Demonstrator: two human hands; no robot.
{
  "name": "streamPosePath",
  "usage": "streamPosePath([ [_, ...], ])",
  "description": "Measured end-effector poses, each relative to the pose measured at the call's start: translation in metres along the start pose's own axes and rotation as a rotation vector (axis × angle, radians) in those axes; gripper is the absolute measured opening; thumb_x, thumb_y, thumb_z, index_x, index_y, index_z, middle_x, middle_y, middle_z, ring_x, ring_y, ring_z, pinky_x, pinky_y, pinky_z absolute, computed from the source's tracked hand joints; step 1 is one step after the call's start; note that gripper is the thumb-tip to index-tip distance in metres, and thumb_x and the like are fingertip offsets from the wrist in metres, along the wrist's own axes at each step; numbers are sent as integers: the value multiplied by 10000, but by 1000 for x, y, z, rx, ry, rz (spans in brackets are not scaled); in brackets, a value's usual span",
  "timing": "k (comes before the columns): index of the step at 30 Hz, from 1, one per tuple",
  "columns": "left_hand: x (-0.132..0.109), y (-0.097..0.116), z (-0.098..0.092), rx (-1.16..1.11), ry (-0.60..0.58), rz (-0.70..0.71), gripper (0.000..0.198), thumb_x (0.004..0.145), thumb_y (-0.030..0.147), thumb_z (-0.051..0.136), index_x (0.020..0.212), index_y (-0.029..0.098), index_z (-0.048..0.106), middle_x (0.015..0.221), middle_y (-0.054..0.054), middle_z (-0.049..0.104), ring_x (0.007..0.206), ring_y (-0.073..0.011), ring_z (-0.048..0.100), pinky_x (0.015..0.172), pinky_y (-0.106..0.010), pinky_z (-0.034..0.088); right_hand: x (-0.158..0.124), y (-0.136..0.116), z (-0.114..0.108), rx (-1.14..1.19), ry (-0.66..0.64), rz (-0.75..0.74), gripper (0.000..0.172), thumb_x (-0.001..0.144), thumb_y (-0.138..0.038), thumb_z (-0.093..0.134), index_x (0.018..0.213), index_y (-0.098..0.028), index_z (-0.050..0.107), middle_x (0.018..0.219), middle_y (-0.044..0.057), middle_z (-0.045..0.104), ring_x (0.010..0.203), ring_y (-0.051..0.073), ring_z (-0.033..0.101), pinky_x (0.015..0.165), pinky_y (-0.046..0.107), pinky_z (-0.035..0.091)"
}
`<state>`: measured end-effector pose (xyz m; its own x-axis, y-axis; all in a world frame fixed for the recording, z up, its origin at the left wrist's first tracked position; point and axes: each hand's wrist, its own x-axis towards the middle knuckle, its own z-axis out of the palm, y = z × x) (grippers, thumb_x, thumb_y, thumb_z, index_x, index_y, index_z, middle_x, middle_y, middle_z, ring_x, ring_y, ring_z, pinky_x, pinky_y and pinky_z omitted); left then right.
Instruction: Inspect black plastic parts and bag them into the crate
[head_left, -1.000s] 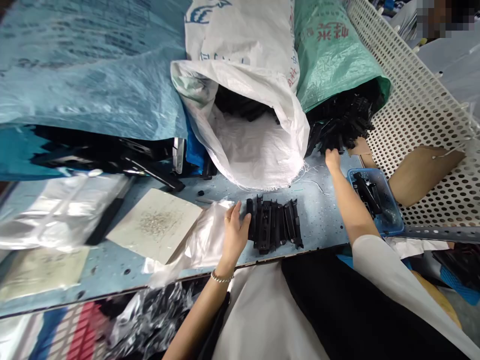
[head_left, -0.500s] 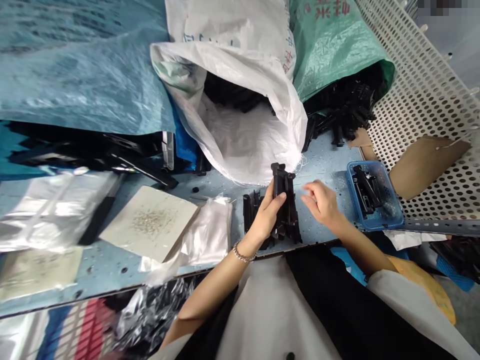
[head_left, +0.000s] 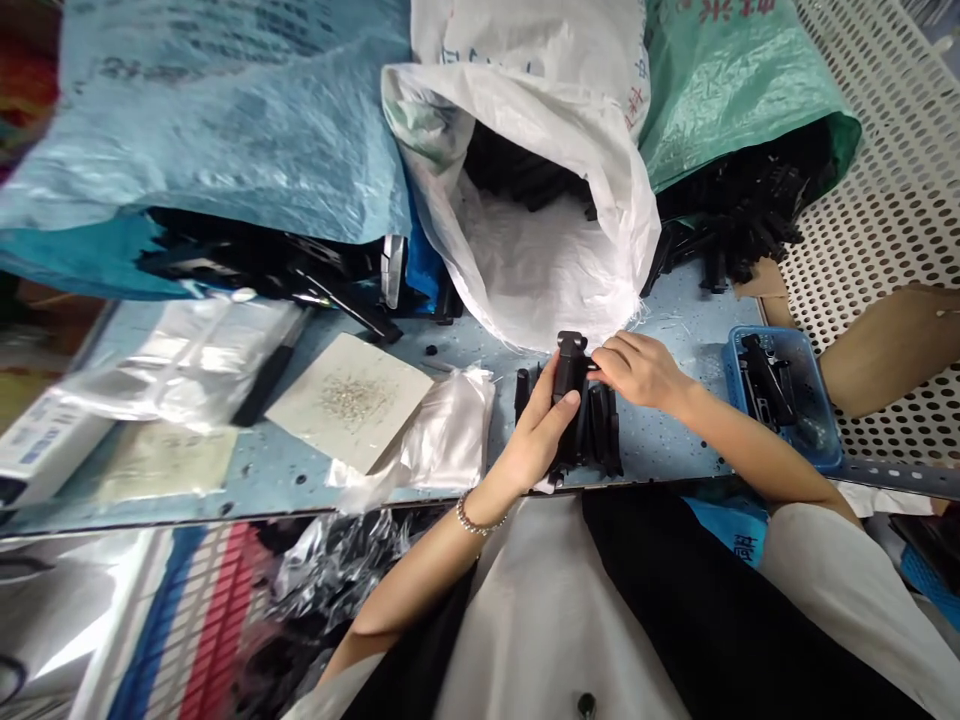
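My left hand (head_left: 541,430) is wrapped round a black plastic part (head_left: 571,368), long and narrow with a rounded top end, held near the table's front edge. The fingers of my right hand (head_left: 639,370) are pinched together against the right side of that part, close to its upper end. Whatever sits between those fingertips is too small to make out. Several similar black parts (head_left: 606,430) lie side by side on the blue table (head_left: 675,330), beneath and beside my left hand.
An open white sack (head_left: 540,270) lies ahead, between a blue sack (head_left: 247,150) and a green sack (head_left: 735,90), all with black parts. On the right stands a blue basket (head_left: 821,440). A square pad (head_left: 352,395) and clear plastic bags (head_left: 457,425) lie left.
My right hand has moved left and up to the black part, its fingers now touching it. The part is turned more upright. The whole view has shifted to the left.
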<state>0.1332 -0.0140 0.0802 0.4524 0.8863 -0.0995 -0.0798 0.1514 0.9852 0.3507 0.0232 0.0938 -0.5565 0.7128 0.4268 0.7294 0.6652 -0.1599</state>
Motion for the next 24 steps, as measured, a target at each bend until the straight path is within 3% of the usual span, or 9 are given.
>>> streamPosePath([
  [4, 13, -11, -3, 109, 67, 104, 713, 999, 472, 555, 1621, 249, 288, 1709, -61, 303, 1605, -289, 196, 1331, -469, 141, 1, -9, 7, 293, -21, 324, 471, 1104, -517, 281, 878, -206, 553, 706, 16, 594, 645, 164, 555, 613, 294, 420],
  [6, 20, -17, -8, 89, 121, 90, 691, 1006, 467, 535, 1617, 250, 294, 1700, -61, 323, 1591, -283, 244, 1327, -459, 171, -2, -22, 9, 388, -73, 414, 489, 1113, -509, 237, 879, -206, 542, 674, -6, 578, 597, 144, 539, 582, 273, 401],
  [9, 27, -20, -18, 70, 206, 23, 634, 1012, 460, 511, 1592, 262, 348, 1659, -52, 401, 1559, -274, 327, 1316, -452, 223, -11, -50, 15, 295, -157, 214, 458, 1083, -546, 361, 869, -199, 570, 755, 35, 633, 684, 174, 573, 611, 293, 403],
  [11, 27, -19, -20, 89, 214, 27, 607, 1011, 457, 510, 1573, 265, 384, 1636, -48, 438, 1549, -273, 347, 1307, -447, 250, -17, -66, 24, 191, -177, 81, 390, 1072, -474, 445, 835, -196, 581, 782, 63, 651, 740, 202, 587, 646, 317, 412],
  [15, 24, -15, -26, 193, 215, 71, 639, 1004, 476, 516, 1569, 208, 386, 1607, -90, 475, 1511, -293, 407, 1275, -452, 309, -24, -76, 36, 252, -183, 190, 313, 1085, -304, 420, 838, -199, 580, 781, 63, 659, 737, 193, 605, 659, 308, 421],
  [20, 23, -23, -72, 617, 392, -8, 650, 995, 515, 484, 1540, 166, 422, 1489, -174, 581, 1393, -342, 545, 1173, -494, 423, -34, -40, 19, 541, -211, 549, 307, 1081, -399, 424, 894, -217, 586, 748, 0, 642, 680, 153, 609, 667, 273, 433],
  [24, 14, -49, -90, 889, 318, -248, 491, 986, 452, 450, 1344, 141, 579, 1045, -181, 754, 1054, -393, 721, 938, -536, 542, -40, 23, 12, 566, -3, 885, 264, 1022, -399, 512, 840, -218, 570, 696, -30, 609, 655, 137, 588, 665, 265, 435],
])
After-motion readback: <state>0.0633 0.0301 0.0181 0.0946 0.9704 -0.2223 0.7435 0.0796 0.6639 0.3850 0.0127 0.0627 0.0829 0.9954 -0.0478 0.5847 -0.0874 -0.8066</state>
